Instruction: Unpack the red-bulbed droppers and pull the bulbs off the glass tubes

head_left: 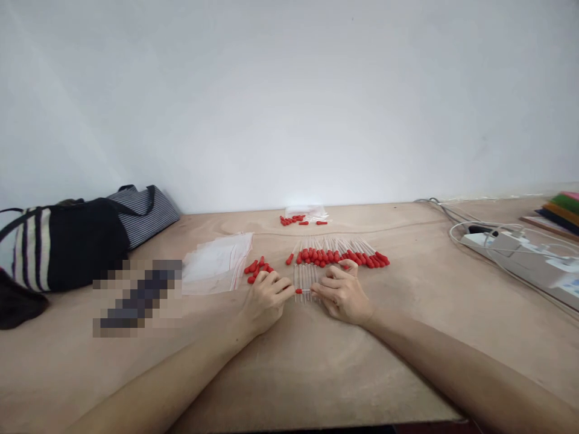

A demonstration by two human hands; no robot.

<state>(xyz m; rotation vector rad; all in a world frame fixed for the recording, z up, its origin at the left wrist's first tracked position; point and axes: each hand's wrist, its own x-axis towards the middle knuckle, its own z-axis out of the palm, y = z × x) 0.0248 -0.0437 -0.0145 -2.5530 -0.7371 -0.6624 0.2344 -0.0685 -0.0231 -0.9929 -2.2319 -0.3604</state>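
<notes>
My left hand [266, 301] is closed, its fingertips pinching a small red rubber bulb [298, 291]. Opposite it, my right hand [346, 296] grips a thin clear dropper tube [307, 291], which lies level and meets the bulb's end. Under and behind this pair, several loose clear tubes [304, 275] lie side by side on the table. Just beyond my right hand is a row of droppers [323, 257], red bulbs toward me and clear stems pointing away. A few loose red bulbs [253, 268] lie beside my left hand, partly hidden by it.
Flat clear zip bags [212, 265] are spread left of the loose bulbs. Farther back lie more red bulbs [292, 220] and a clear bag [312, 212]. A black bag [85, 241] stands at left. White power strips [520, 256] with cables occupy the right side of the wooden table [289, 380].
</notes>
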